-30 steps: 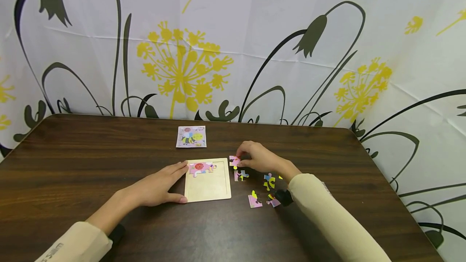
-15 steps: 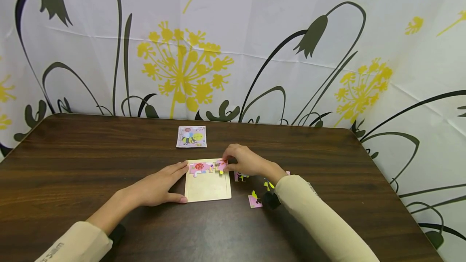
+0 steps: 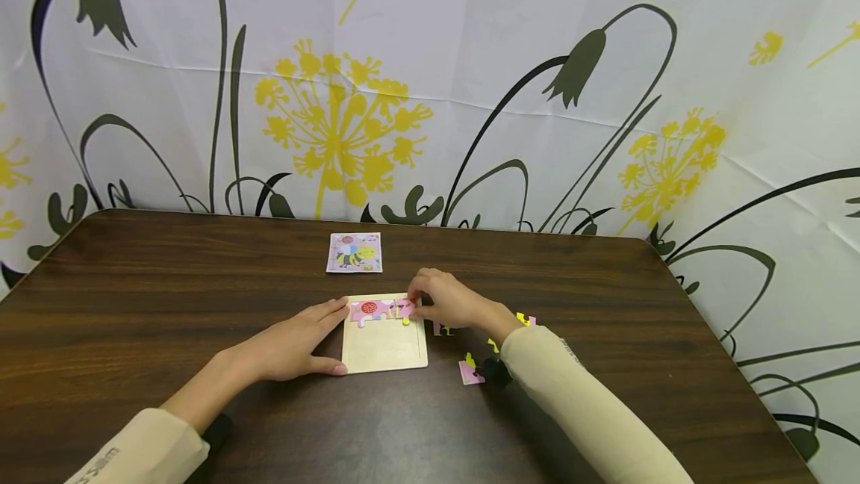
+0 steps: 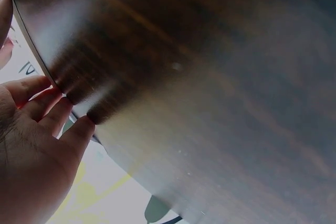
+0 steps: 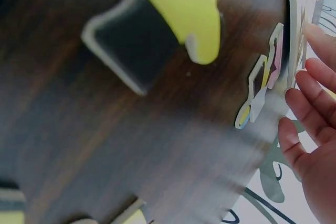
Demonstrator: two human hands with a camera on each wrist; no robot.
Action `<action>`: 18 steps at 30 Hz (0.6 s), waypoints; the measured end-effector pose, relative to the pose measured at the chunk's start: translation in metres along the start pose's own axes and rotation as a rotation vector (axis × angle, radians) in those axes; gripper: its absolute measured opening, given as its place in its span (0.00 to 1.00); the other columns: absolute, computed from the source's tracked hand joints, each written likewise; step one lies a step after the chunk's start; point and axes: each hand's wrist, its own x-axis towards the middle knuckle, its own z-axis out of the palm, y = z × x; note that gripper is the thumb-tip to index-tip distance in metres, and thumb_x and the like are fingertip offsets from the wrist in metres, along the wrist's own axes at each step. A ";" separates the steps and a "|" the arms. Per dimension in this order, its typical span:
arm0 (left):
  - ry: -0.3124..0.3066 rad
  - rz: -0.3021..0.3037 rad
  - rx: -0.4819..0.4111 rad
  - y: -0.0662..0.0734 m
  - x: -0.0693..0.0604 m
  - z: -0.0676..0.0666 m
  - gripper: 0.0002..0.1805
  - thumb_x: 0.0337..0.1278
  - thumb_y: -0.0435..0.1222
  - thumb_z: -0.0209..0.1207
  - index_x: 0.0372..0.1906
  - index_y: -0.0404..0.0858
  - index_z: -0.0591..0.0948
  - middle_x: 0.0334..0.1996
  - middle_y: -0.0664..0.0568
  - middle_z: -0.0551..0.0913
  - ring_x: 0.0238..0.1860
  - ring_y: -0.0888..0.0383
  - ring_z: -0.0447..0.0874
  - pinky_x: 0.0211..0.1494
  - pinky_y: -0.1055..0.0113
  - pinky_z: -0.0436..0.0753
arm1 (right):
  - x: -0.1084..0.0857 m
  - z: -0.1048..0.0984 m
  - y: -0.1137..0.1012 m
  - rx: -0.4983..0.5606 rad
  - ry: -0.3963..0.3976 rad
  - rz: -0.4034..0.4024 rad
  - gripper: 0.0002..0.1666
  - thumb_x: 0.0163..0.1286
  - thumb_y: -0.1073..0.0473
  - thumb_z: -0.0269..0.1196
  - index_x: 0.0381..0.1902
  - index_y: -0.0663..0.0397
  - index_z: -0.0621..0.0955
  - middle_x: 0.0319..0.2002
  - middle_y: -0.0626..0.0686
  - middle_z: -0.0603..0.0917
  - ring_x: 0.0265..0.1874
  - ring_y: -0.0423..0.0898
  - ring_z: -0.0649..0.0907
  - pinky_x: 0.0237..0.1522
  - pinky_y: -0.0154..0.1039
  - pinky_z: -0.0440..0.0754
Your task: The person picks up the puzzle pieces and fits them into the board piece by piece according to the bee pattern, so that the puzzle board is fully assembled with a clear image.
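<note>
Left hand (image 3: 292,343) touches the left edge of wooden board (image 3: 383,349), thumb spread from fingers; right hand (image 3: 452,300) pinches pink puzzle piece (image 3: 404,308) at its far right corner

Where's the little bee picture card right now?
In the head view, the bee picture card lies on the dark table just beyond the wooden puzzle tray, with a gap between them, and left of the right hand.

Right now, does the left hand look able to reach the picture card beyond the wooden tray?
Probably yes: no object shows between the left hand and the picture card, only tabletop, but its fingers would have to leave the wooden tray.
</note>
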 end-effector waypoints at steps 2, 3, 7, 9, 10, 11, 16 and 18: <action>0.001 0.002 0.002 0.000 0.000 0.000 0.48 0.48 0.57 0.59 0.65 0.27 0.59 0.67 0.34 0.54 0.65 0.38 0.53 0.61 0.44 0.60 | 0.001 0.001 0.001 0.004 0.004 -0.001 0.11 0.58 0.61 0.66 0.38 0.60 0.79 0.36 0.51 0.76 0.37 0.46 0.75 0.42 0.37 0.73; 0.001 0.003 0.003 -0.001 0.000 0.000 0.49 0.48 0.57 0.59 0.65 0.27 0.59 0.67 0.34 0.54 0.65 0.38 0.53 0.61 0.44 0.60 | 0.001 0.002 0.001 0.004 0.007 -0.001 0.11 0.58 0.61 0.66 0.37 0.60 0.79 0.35 0.51 0.76 0.37 0.46 0.75 0.42 0.37 0.73; 0.000 0.001 0.006 -0.002 0.000 0.001 0.49 0.48 0.57 0.59 0.66 0.27 0.59 0.67 0.34 0.54 0.65 0.38 0.53 0.61 0.44 0.60 | 0.002 0.004 0.002 0.004 0.012 -0.001 0.10 0.58 0.62 0.66 0.37 0.60 0.79 0.35 0.51 0.75 0.36 0.46 0.75 0.41 0.36 0.74; -0.001 -0.002 0.006 -0.002 0.000 0.001 0.49 0.48 0.57 0.59 0.66 0.27 0.59 0.67 0.34 0.54 0.65 0.38 0.53 0.61 0.44 0.60 | 0.002 0.004 0.002 0.006 0.013 0.000 0.10 0.58 0.62 0.66 0.37 0.60 0.79 0.35 0.51 0.75 0.36 0.46 0.75 0.41 0.36 0.74; -0.002 -0.003 0.006 -0.002 0.000 0.001 0.49 0.48 0.57 0.59 0.66 0.27 0.59 0.67 0.34 0.54 0.65 0.38 0.53 0.61 0.44 0.60 | 0.002 0.004 0.001 0.007 0.013 0.000 0.10 0.58 0.62 0.66 0.37 0.60 0.79 0.36 0.52 0.75 0.36 0.46 0.75 0.41 0.36 0.74; -0.002 -0.003 0.005 -0.002 0.000 0.001 0.49 0.48 0.57 0.59 0.66 0.27 0.59 0.67 0.34 0.54 0.65 0.38 0.53 0.61 0.44 0.60 | 0.002 0.004 0.001 0.007 0.013 0.001 0.10 0.58 0.62 0.66 0.37 0.60 0.79 0.36 0.52 0.75 0.37 0.46 0.76 0.41 0.36 0.74; -0.005 -0.009 0.005 -0.002 0.000 0.001 0.49 0.48 0.57 0.59 0.66 0.27 0.59 0.67 0.35 0.54 0.65 0.38 0.53 0.61 0.44 0.60 | 0.001 0.003 -0.001 0.010 0.014 0.006 0.10 0.58 0.63 0.66 0.37 0.60 0.79 0.36 0.52 0.75 0.37 0.46 0.76 0.42 0.36 0.75; -0.006 -0.011 0.006 -0.002 0.000 0.001 0.49 0.48 0.57 0.59 0.66 0.27 0.59 0.67 0.35 0.54 0.65 0.38 0.53 0.60 0.44 0.60 | 0.001 0.003 -0.001 0.013 0.013 0.011 0.10 0.58 0.63 0.66 0.38 0.60 0.79 0.37 0.52 0.75 0.38 0.46 0.76 0.43 0.36 0.75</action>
